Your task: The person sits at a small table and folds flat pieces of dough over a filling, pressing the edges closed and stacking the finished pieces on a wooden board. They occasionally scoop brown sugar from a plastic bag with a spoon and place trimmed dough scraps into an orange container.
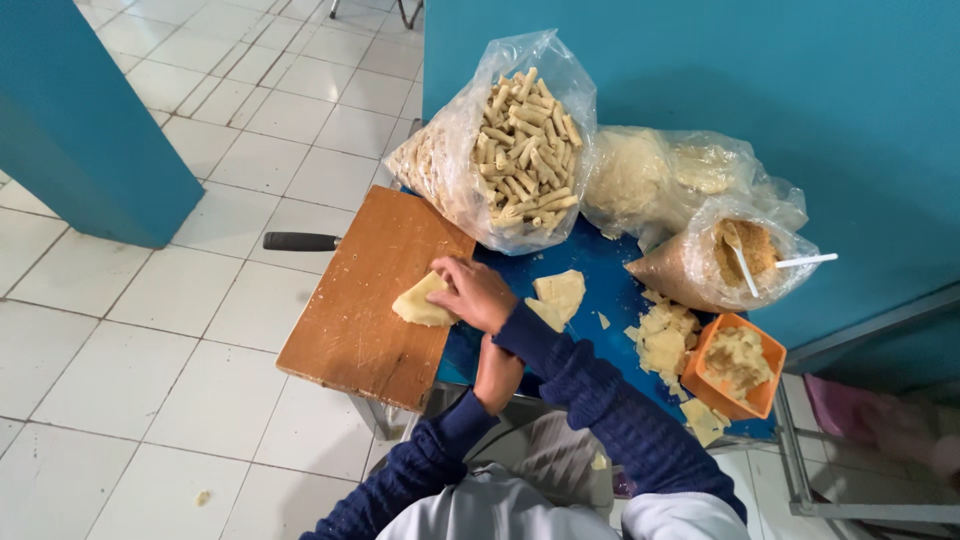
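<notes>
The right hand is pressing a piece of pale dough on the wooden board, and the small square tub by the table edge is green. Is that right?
Not quite: the square tub is orange, not green, as the head view shows. The rest stands: the right hand presses a piece of pale dough on the wooden board.

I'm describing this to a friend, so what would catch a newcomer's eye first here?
Probably the clear bag of rolled dough sticks standing at the back of the blue table. Next, the right hand pressing a pale dough piece on the wooden board, and the orange tub at the table's right edge.
</notes>
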The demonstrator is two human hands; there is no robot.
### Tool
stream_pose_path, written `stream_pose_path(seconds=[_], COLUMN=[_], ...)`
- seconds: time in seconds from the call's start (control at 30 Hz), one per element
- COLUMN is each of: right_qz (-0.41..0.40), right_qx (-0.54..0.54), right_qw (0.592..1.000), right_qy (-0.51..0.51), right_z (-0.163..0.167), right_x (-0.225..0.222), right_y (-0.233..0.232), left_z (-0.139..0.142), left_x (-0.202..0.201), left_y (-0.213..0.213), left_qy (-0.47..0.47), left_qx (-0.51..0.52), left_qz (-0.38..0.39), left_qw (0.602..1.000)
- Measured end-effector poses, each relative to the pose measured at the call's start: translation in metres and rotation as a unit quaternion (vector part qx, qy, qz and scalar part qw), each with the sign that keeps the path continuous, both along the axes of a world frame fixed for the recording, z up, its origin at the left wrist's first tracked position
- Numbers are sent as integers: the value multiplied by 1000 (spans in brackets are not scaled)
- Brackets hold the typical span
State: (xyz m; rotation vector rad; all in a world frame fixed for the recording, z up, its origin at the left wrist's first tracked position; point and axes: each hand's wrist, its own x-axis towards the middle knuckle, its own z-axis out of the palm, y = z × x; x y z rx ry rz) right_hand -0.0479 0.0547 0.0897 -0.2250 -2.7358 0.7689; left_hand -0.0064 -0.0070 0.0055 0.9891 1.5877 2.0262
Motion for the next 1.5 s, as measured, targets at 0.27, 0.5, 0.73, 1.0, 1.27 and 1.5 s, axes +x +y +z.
stream_pose_path(seconds=[0.27, 0.5, 0.73, 1.0, 1.27, 1.5], right_qz=[-19, 39, -14, -39, 27, -17], right_qx=[141, 25, -124, -535, -491, 1], right_qw=[987, 985, 976, 842, 867, 989], right_qy=[-76, -168, -181, 54, 82, 149], right_z=[25, 12, 4, -16, 11, 2], right_x=[89, 96, 109, 91, 27, -9], right_y=[107, 129, 130, 72, 35, 18], left_z=[11, -15, -24, 5, -1, -15], left_x=[-2, 0, -9, 0, 11, 2], left_y=[-14, -28, -28, -35, -37, -29], left_qy=[-25, 9, -320, -585, -587, -656], left_qx=[5, 6, 147, 313, 313, 305], left_qz=[7, -4, -205, -445, -462, -328], left_qw=[1000, 1000, 913, 601, 586, 607])
